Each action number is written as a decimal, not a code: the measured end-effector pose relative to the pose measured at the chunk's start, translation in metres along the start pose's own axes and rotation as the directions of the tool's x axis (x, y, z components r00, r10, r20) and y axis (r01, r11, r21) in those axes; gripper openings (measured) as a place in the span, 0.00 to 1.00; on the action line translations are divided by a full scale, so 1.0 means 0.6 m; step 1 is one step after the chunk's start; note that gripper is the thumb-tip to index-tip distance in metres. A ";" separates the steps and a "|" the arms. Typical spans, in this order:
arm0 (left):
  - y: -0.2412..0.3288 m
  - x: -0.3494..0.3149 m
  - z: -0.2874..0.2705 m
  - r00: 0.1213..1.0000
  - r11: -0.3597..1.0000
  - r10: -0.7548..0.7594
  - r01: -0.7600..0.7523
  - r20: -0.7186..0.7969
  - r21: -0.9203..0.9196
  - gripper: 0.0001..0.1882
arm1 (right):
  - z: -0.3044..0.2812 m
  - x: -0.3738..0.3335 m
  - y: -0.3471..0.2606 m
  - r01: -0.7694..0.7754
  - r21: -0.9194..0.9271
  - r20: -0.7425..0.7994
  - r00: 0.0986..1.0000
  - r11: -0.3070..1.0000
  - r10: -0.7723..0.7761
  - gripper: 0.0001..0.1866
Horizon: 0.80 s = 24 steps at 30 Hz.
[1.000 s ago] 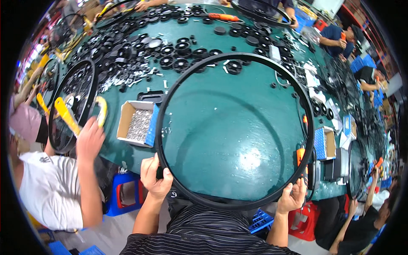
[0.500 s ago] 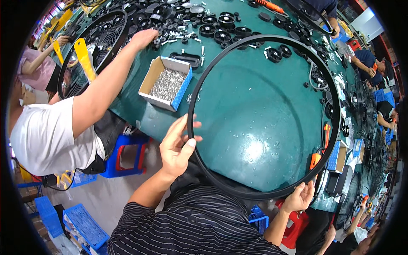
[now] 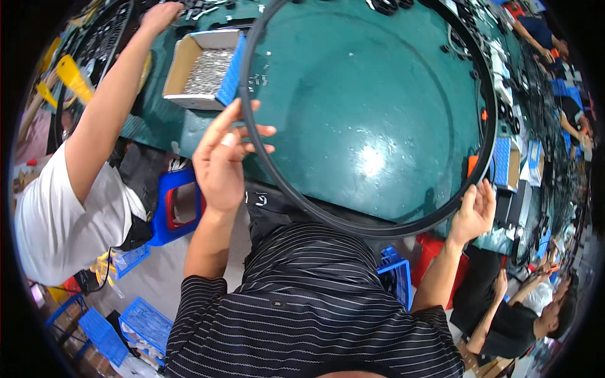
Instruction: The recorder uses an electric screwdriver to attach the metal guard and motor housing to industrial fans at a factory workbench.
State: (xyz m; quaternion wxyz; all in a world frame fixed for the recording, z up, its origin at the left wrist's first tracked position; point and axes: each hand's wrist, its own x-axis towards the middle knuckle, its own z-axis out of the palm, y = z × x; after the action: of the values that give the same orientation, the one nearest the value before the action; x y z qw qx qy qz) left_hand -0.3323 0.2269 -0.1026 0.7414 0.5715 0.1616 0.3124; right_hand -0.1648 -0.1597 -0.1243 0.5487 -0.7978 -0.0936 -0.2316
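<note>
A large thin black ring [image 3: 378, 231] is held tilted above the green bench, its top running out of the picture. My left hand [image 3: 220, 167] grips its left side, with fingertips showing inside the ring past the rim. My right hand [image 3: 474, 214] holds the lower right part between thumb and fingers; some of those fingertips are hidden by the rim. An open box of small metal screws or pins [image 3: 211, 72] stands just left of the ring, with a few loose metal pieces [image 3: 258, 79] beside it.
At the left a co-worker's arm [image 3: 110, 113] reaches over the bench [image 3: 353, 120] near fan grilles and a yellow tool [image 3: 74, 77]. A blue stool [image 3: 165, 208] stands below. Right of the ring lie an orange tool [image 3: 472, 164] and small blue boxes [image 3: 504, 164].
The whole view has shifted, so the bench and ring sit higher in the picture. Both my hands remain on the ring; my left thumb now lies farther from the rim.
</note>
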 end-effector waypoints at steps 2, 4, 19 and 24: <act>-0.007 0.009 -0.006 1.000 1.000 -0.022 0.021 0.020 0.009 0.29 | 0.003 0.000 -0.011 0.012 -0.029 -0.021 1.000 0.999 -0.013 0.19; -0.010 0.015 -0.011 1.000 1.000 -0.015 0.016 0.026 -0.023 0.28 | 0.008 0.003 -0.030 0.011 -0.018 -0.042 0.999 1.000 -0.011 0.20; -0.008 0.057 -0.015 0.987 0.968 -0.151 0.158 -0.053 0.193 0.21 | -0.011 -0.016 -0.087 0.309 -0.111 -0.163 0.932 0.945 -0.324 0.29; -0.014 0.055 0.006 0.977 0.979 -0.201 0.204 -0.073 0.025 0.16 | -0.014 -0.039 -0.106 0.288 0.018 -0.230 0.933 0.957 -0.277 0.32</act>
State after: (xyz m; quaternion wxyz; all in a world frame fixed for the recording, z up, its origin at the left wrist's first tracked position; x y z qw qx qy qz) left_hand -0.3032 0.2444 -0.1055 0.7538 0.5528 0.2499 0.2524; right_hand -0.2131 -0.1409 -0.0798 0.5369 -0.7303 -0.1503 -0.3947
